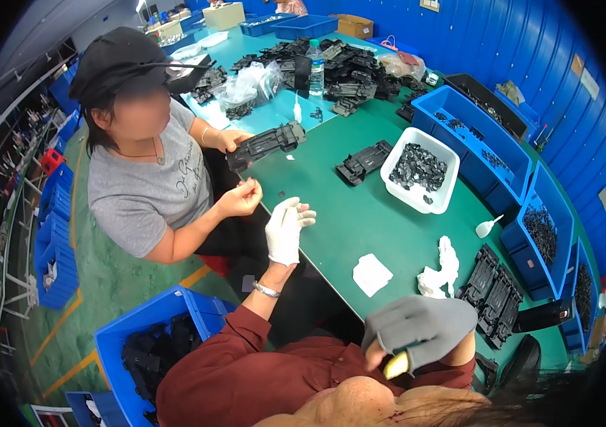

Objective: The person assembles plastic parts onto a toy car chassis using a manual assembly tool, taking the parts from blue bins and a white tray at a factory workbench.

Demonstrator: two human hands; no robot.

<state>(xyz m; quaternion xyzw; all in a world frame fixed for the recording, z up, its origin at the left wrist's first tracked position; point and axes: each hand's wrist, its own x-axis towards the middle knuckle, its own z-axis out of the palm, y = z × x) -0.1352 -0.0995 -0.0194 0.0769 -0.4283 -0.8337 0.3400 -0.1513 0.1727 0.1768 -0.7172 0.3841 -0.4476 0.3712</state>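
My left hand (288, 231), in a white glove, is raised at the table's near-left edge with its fingers apart and nothing in them. My right hand (420, 331), in a grey glove, is close to my body. Its fingers point down and stand apart, with one bare fingertip and a yellow covering (396, 365) at another. Across from my left hand, a co-worker holds a black plastic chassis (267, 144) in one hand; their other hand (241, 198) is pinched, its contents too small to make out. Another black chassis (363, 162) lies on the green table (331, 228).
A white tub (422, 205) holds small black parts. Blue bins (534, 260) line the right side. White paper (372, 275), a crumpled white glove (441, 270) and several black chassis (491, 295) lie nearer me. A blue crate (121, 334) stands at lower left. A bottle (315, 67) stands farther back.
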